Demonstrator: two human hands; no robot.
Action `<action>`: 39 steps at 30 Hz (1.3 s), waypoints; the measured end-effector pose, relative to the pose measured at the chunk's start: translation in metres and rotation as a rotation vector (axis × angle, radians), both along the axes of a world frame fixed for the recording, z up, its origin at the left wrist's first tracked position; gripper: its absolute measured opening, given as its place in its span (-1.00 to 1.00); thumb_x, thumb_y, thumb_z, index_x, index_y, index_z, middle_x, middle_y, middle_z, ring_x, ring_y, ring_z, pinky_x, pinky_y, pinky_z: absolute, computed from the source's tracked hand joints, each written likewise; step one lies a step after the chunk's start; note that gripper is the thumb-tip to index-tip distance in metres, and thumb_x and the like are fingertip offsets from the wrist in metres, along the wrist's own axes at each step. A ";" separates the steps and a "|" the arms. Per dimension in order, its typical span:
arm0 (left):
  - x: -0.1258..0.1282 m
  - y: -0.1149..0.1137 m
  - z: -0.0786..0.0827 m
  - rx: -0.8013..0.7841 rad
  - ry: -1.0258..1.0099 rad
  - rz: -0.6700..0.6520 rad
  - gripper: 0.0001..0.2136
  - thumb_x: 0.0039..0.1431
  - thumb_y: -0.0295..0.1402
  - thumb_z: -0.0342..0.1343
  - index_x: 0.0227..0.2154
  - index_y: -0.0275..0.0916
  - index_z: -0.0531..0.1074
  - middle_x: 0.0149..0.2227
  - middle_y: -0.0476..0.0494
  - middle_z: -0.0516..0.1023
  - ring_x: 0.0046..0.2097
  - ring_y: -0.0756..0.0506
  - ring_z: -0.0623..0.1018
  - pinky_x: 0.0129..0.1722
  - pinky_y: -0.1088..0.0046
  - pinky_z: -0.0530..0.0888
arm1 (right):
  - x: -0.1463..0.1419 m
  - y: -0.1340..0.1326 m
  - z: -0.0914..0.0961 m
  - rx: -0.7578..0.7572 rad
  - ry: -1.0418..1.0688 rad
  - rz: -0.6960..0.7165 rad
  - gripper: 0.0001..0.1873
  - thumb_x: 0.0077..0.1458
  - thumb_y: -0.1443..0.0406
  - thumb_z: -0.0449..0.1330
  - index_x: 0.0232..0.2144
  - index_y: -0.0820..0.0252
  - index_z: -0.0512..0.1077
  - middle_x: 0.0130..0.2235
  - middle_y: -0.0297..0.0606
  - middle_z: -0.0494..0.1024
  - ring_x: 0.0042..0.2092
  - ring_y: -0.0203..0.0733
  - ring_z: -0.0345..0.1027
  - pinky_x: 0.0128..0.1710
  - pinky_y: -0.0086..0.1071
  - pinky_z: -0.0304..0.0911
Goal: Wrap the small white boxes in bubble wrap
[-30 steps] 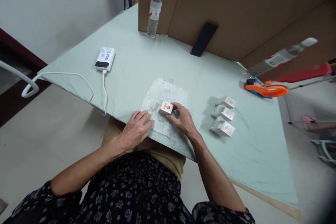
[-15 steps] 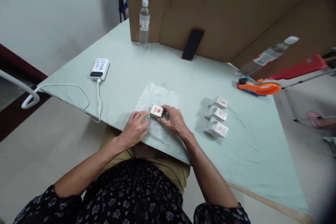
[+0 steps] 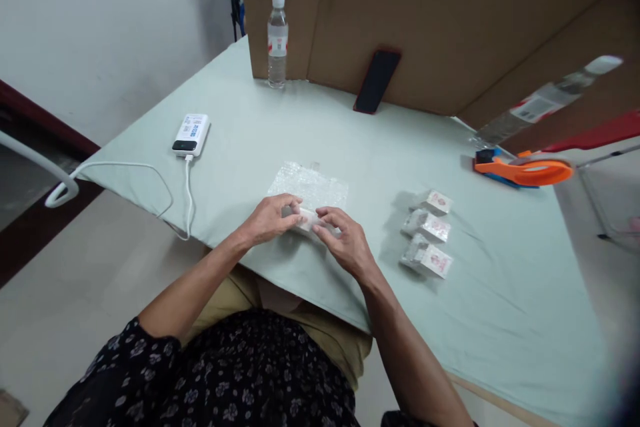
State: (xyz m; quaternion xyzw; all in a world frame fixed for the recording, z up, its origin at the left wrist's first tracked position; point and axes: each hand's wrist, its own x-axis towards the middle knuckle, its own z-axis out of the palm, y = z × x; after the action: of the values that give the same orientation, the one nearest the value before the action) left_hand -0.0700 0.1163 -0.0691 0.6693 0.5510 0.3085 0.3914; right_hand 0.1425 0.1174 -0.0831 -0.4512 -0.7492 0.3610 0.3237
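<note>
A sheet of bubble wrap [image 3: 315,185] lies on the pale green table [image 3: 300,120] in front of me. Its near edge is folded up over a small white box [image 3: 306,217], which shows only faintly between my fingers. My left hand [image 3: 270,219] pinches the wrap and box from the left with curled fingers. My right hand [image 3: 345,242] presses the wrapped box from the right, fingers bent on it. Three small boxes wrapped in bubble wrap [image 3: 429,230] lie in a row to the right of my hands.
A white power bank [image 3: 191,135] with a white cable [image 3: 165,177] lies at the left. A water bottle [image 3: 277,40] and a dark phone [image 3: 377,80] stand against a cardboard wall [image 3: 440,20]. An orange tape dispenser [image 3: 525,170] and a tilted bottle [image 3: 550,100] are at the right.
The near edge of the bubble wrap has been folded over the small box, which showed its red label before. Both hands have closed on it.
</note>
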 end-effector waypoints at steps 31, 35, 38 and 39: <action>-0.025 -0.019 -0.003 -0.075 0.012 0.074 -0.59 0.08 -0.33 0.12 0.02 -0.24 0.38 -0.36 -0.01 0.49 -0.31 -0.04 0.47 -0.26 0.42 0.41 | -0.030 -0.045 0.007 0.503 -0.538 0.123 -0.71 0.26 0.34 0.10 0.02 0.13 0.39 -0.06 -0.12 0.54 -0.06 0.02 0.32 -0.10 -0.14 0.20; -0.030 -0.022 -0.011 -0.095 0.156 0.211 -0.61 0.08 -0.38 0.09 0.02 -0.23 0.38 -0.46 0.06 0.42 -0.39 -0.03 0.43 -0.30 0.44 0.40 | -0.035 -0.041 0.012 0.526 -0.644 0.109 -0.77 0.25 0.27 0.15 -0.04 0.07 0.41 -0.13 -0.14 0.51 -0.13 0.02 0.26 -0.19 -0.15 0.10; -0.034 -0.026 -0.012 -0.074 0.286 0.328 -0.60 0.11 -0.31 0.13 0.03 -0.25 0.38 -0.35 -0.05 0.50 -0.31 -0.07 0.49 -0.22 0.38 0.43 | -0.040 -0.037 0.012 0.562 -0.672 0.114 -0.83 0.25 0.25 0.16 -0.10 0.04 0.42 -0.20 -0.17 0.50 -0.18 -0.01 0.23 -0.21 -0.16 0.05; -0.037 -0.029 -0.011 -0.082 0.320 0.365 -0.58 0.11 -0.25 0.15 0.03 -0.27 0.38 -0.30 -0.11 0.53 -0.28 -0.10 0.51 -0.19 0.35 0.44 | -0.040 -0.035 0.012 0.574 -0.682 0.117 -0.84 0.24 0.24 0.16 -0.11 0.04 0.42 -0.21 -0.17 0.49 -0.18 -0.01 0.22 -0.22 -0.17 0.04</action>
State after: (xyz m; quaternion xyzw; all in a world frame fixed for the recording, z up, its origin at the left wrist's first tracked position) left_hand -0.1067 0.0877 -0.0797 0.5823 0.7300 0.2416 0.2639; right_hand 0.1021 0.0819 -0.0714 -0.3931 -0.9072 -0.0131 0.1493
